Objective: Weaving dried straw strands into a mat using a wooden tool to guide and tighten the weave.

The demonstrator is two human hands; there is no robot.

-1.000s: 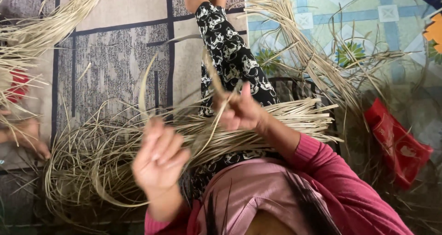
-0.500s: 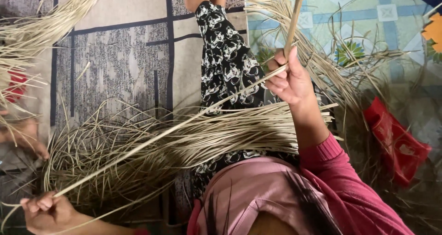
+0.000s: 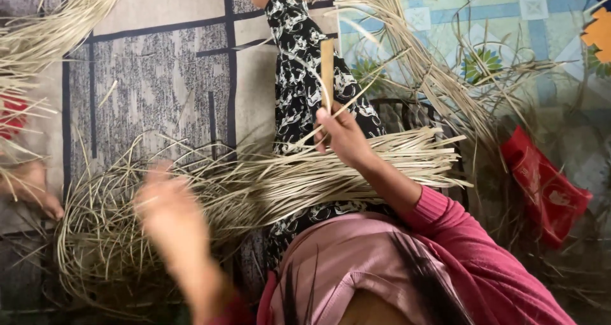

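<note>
Head view: our right hand (image 3: 340, 134) grips a flat wooden stick (image 3: 327, 67) upright and a thin strand, the dry straw bundle (image 3: 267, 185) just beneath it. Our left hand (image 3: 167, 207), blurred, has risen since before; grip unclear. Bare patterned mat (image 3: 159, 77) lies beyond.

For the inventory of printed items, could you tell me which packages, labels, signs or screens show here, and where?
Red packet: flat, crumpled, glossy red pouch with pale print, on the floor at the right, beside the pink sleeve and the spread straw strips.
No signs, loose labels or screens in view.
</note>
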